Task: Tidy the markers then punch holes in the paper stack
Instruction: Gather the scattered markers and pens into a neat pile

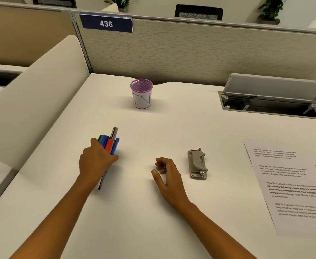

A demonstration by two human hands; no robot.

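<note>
Wrapping around a bundle of plastic markers (pixel 110 144) with green, blue and red caps, the left hand (pixel 95 161) has its fingers closed on the barrels, the caps sticking out beyond the knuckles and the tail ends reaching back under the wrist toward the smooth white desk (pixel 134 212). A dark slim pen-like piece rises above the caps. The right hand (pixel 167 176) holds nothing: its fingers (pixel 160 165) are loosely curled, thumb stretched out, the heel resting on the desk. Just beyond those curled fingertips to the right lies the grey metal hole punch (pixel 198 164), apart from the hand, its lever down. Farther right, well clear of both hands, sits the white printed paper stack (pixel 293 187), flat and reaching the picture's edge. Ahead of the left fingers, well apart, stands an upright purple mesh cup (pixel 141 93) wrapped in a white paper label with handwritten letters. Behind it runs a beige woven fabric partition (pixel 190 53).
</note>
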